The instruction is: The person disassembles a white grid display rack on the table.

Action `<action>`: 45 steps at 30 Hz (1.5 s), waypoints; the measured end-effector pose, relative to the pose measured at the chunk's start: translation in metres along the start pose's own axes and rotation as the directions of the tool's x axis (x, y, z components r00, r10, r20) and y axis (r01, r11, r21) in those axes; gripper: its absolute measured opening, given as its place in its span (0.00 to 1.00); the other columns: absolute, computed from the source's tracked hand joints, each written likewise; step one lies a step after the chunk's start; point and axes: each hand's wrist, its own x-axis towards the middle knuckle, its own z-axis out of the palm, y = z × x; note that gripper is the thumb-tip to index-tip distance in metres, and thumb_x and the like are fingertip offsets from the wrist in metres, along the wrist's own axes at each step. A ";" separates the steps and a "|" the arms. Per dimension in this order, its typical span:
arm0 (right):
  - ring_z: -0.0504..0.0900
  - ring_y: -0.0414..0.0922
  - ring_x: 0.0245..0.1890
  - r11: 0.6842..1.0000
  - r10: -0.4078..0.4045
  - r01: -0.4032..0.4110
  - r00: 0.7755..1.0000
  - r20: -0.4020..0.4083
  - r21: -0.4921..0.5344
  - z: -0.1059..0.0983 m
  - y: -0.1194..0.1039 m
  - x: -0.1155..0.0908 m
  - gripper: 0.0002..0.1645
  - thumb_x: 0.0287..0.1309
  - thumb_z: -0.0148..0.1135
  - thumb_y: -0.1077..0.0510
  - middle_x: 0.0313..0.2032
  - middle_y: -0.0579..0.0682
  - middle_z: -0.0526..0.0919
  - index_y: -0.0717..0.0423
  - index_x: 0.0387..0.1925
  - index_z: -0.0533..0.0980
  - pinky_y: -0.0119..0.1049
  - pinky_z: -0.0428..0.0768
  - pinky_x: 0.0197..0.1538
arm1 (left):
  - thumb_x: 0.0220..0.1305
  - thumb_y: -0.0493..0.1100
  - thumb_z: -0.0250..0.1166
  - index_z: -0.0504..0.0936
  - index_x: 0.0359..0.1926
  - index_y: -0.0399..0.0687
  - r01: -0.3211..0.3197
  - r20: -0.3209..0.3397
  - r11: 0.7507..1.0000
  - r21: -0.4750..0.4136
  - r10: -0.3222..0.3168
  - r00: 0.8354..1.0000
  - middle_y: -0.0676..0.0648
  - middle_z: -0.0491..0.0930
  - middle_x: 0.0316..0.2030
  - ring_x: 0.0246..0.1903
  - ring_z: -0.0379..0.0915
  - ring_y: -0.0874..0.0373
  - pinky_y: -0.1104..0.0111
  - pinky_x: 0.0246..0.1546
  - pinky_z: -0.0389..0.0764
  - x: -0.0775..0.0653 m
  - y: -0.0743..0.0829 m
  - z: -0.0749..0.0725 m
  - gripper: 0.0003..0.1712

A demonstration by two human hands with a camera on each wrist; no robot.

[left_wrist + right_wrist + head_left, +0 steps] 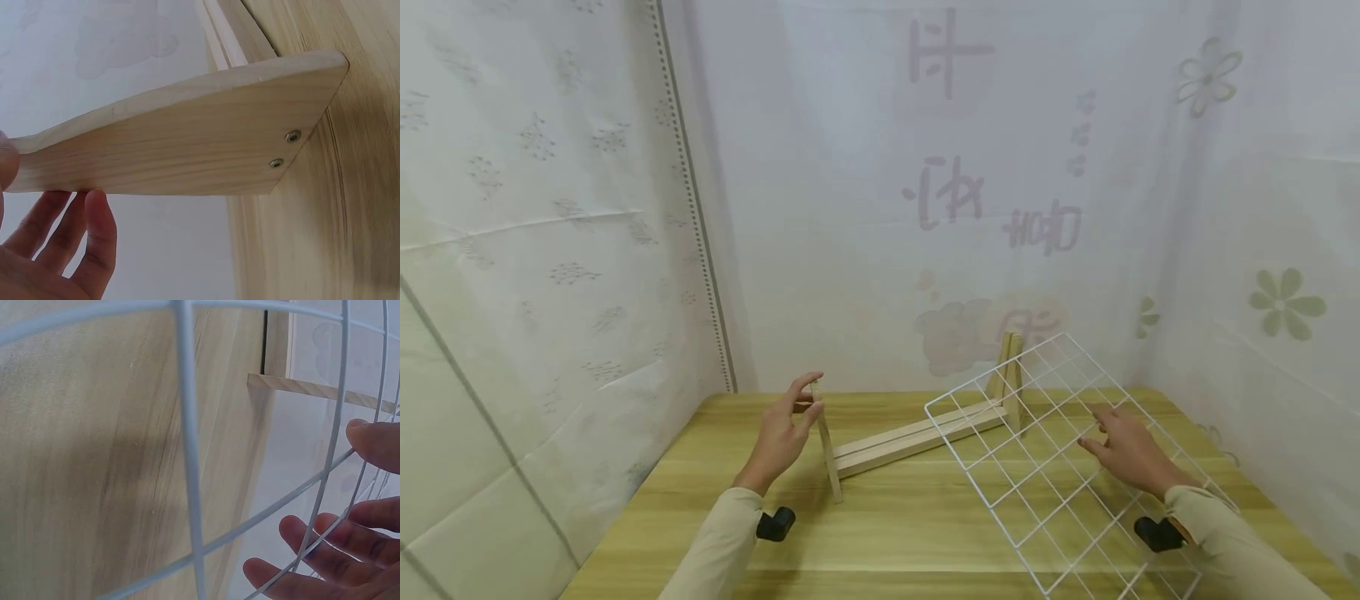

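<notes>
A pale wooden stand, with a long double-slat crossbar (917, 437) and an upright at each end, rests on the table. My left hand (781, 437) holds the upper part of its left upright (187, 137), thumb on one edge and fingers on the other. Two screw heads (292, 136) show low on that upright. At the right, a white wire grid panel (990, 506) is tilted over the table, overlapping the stand's right upright (1013, 392) in the head view. My right hand (1131, 450) holds the panel, thumb and fingers around its wires (187, 425).
The wood-grain table (895, 533) lies under everything. White patterned sheets (820, 250) hang at the back and both sides, close to the table's edges. A black device (777, 524) sits at my left wrist and another black device (1159, 534) at my right.
</notes>
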 end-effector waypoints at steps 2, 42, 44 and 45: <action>0.84 0.64 0.40 1.000 -0.006 0.006 1.000 0.008 -0.012 -0.001 0.001 0.001 0.35 0.60 0.69 0.57 0.46 0.76 0.80 0.79 0.59 0.69 0.52 0.84 0.36 | 0.74 0.42 0.60 0.67 0.71 0.61 0.004 0.007 1.000 -0.004 -0.004 1.000 0.34 0.83 0.51 0.51 0.82 0.37 0.49 0.42 0.85 0.001 0.000 -0.001 0.28; 0.85 0.55 0.32 0.996 -0.021 0.037 0.983 0.181 -0.086 0.012 0.039 -0.006 0.33 0.53 0.73 0.55 0.38 0.72 0.84 0.83 0.46 0.75 0.49 0.84 0.38 | 0.74 0.41 0.59 0.65 0.72 0.64 0.041 0.065 0.999 -0.017 -0.040 0.997 0.35 0.81 0.53 0.53 0.80 0.36 0.58 0.35 0.87 -0.001 0.001 -0.004 0.30; 0.84 0.53 0.31 0.995 -0.019 0.036 0.982 0.187 -0.088 0.012 0.040 -0.006 0.31 0.53 0.74 0.55 0.36 0.68 0.84 0.81 0.44 0.75 0.47 0.84 0.36 | 0.73 0.41 0.60 0.65 0.72 0.63 0.032 0.059 0.999 -0.013 -0.031 0.998 0.35 0.82 0.52 0.52 0.81 0.36 0.57 0.36 0.87 -0.001 0.001 -0.004 0.30; 0.84 0.52 0.31 0.995 -0.021 0.039 0.982 0.187 -0.092 0.012 0.040 -0.006 0.30 0.53 0.74 0.55 0.35 0.66 0.84 0.80 0.44 0.76 0.46 0.83 0.35 | 0.73 0.41 0.60 0.66 0.72 0.63 0.028 0.056 1.000 -0.010 -0.027 0.998 0.36 0.82 0.52 0.52 0.81 0.37 0.56 0.36 0.87 -0.001 0.001 -0.004 0.30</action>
